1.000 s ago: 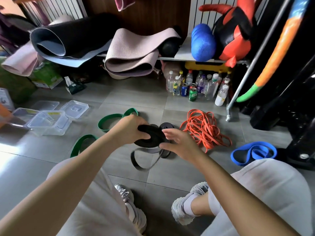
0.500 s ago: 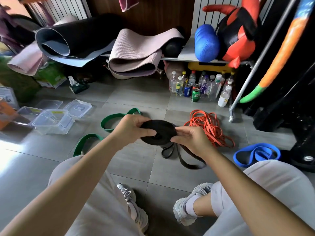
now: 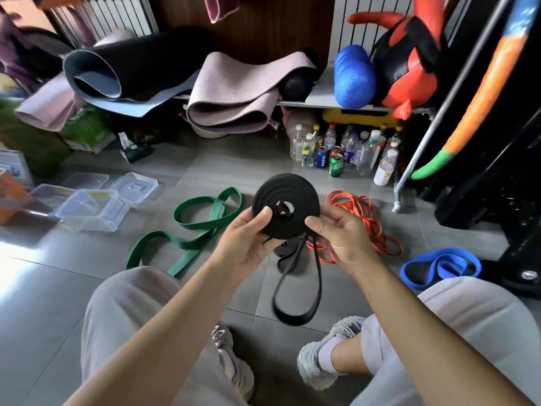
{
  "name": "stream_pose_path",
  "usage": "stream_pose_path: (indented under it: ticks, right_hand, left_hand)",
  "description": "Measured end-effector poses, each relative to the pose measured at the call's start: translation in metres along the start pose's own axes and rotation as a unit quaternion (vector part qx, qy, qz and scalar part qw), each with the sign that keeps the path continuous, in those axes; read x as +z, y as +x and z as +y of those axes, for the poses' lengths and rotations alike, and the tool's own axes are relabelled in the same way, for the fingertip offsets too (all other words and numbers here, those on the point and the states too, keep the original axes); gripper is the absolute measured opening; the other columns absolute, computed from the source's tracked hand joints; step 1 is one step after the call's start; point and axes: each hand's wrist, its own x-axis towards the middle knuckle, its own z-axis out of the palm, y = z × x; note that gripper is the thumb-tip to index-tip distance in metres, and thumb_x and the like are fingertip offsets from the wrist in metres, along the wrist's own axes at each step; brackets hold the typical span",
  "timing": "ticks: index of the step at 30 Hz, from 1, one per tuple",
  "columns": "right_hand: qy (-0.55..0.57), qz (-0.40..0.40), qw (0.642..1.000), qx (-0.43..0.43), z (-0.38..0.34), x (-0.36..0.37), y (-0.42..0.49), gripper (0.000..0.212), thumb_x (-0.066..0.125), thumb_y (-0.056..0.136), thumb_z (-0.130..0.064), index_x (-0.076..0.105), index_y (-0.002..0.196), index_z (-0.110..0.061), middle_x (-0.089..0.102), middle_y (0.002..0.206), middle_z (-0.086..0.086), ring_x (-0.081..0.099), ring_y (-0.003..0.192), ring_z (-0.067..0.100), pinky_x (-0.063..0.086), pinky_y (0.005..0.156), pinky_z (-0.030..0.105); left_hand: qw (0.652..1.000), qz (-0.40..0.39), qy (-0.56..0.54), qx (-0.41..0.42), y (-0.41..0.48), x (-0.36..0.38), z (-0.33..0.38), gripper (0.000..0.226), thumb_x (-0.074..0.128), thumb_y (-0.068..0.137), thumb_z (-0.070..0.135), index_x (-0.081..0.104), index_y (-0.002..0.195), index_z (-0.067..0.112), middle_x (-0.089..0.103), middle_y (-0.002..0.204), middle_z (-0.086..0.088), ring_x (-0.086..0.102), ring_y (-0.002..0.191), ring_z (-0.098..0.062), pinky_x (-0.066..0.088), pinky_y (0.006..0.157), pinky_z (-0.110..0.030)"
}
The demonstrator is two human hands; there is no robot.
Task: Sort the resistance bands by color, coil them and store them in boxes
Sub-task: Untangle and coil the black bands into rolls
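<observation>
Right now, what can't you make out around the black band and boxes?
Head view: fingers of left hand and right hand, behind the black coil.
Head view: another dark band, mostly behind the hands.
Head view: leftmost box, partly behind an orange thing at the edge.

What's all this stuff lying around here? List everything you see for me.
black band: one, black, mostly coiled, held up at centre, loose loop hanging
green bands: count unclear, green, floor left of the hands
orange bands: tangled pile, orange, floor right of the coil
blue band: seemingly one, blue, floor by the right knee
plastic boxes: several, clear, floor far left, lids beside them
mats: at least three, black and pink, rolled at the back
foam roller: one, blue, shelf at right
bottles and cans: many, mixed colours, under that shelf
left hand: grips the coil's left edge
right hand: grips the coil's right edge
</observation>
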Motion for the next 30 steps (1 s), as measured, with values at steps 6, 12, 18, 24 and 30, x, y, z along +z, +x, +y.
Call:
stream_pose_path:
  ticks: [6,12,18,24,30]
  right_hand:
    - [-0.117,-0.005,0.993,-0.026,-0.010,-0.002,0.001,0.023,0.066,0.079,0.005,0.069,0.091,-0.015,0.074,0.086,-0.002,0.070,0.085,0.013,0.055,0.079,0.026]
    - [-0.301,-0.089,0.949,-0.006,-0.013,-0.003,0.008,0.026,0.073,0.076,-0.004,0.072,0.090,-0.026,0.074,0.092,0.001,0.070,0.090,0.016,0.054,0.088,0.045]
    - [-0.310,-0.099,0.945,-0.015,-0.014,-0.007,0.007,0.030,0.073,0.076,-0.002,0.069,0.102,-0.017,0.072,0.099,0.000,0.068,0.095,0.012,0.053,0.091,0.034]
    - [-0.217,-0.076,0.973,0.014,-0.013,-0.022,0.000,0.040,0.067,0.075,0.012,0.064,0.107,-0.011,0.070,0.093,-0.006,0.067,0.080,-0.003,0.051,0.076,0.013]
    - [-0.165,-0.035,0.985,-0.024,-0.013,-0.019,0.003,0.038,0.067,0.072,0.009,0.065,0.096,-0.020,0.072,0.081,-0.017,0.067,0.083,-0.001,0.053,0.079,0.016]
  left_hand:
    - [0.954,0.051,0.296,-0.003,0.001,-0.006,0.011,0.053,0.072,0.079,0.021,0.049,0.126,0.010,0.058,0.126,-0.011,0.061,0.108,-0.022,0.052,0.092,-0.039]
    - [0.552,-0.033,0.811,0.192,0.003,0.018,0.035,0.063,0.071,0.078,0.032,0.043,0.134,0.030,0.051,0.129,0.001,0.047,0.120,-0.021,0.045,0.094,-0.041]
    - [0.579,-0.034,0.801,0.148,0.006,0.022,0.041,0.020,0.065,0.083,0.024,0.063,0.102,0.027,0.055,0.076,0.013,0.055,0.078,-0.015,0.038,0.057,-0.024]
    - [0.834,0.081,0.520,0.165,0.001,-0.001,0.034,0.031,0.075,0.072,0.002,0.070,0.083,0.032,0.070,0.077,0.003,0.064,0.073,-0.013,0.052,0.074,-0.027]
    - [0.934,0.090,0.310,0.152,0.000,-0.004,0.019,0.036,0.064,0.077,-0.013,0.069,0.087,0.022,0.070,0.083,0.000,0.066,0.075,-0.013,0.058,0.074,-0.033]
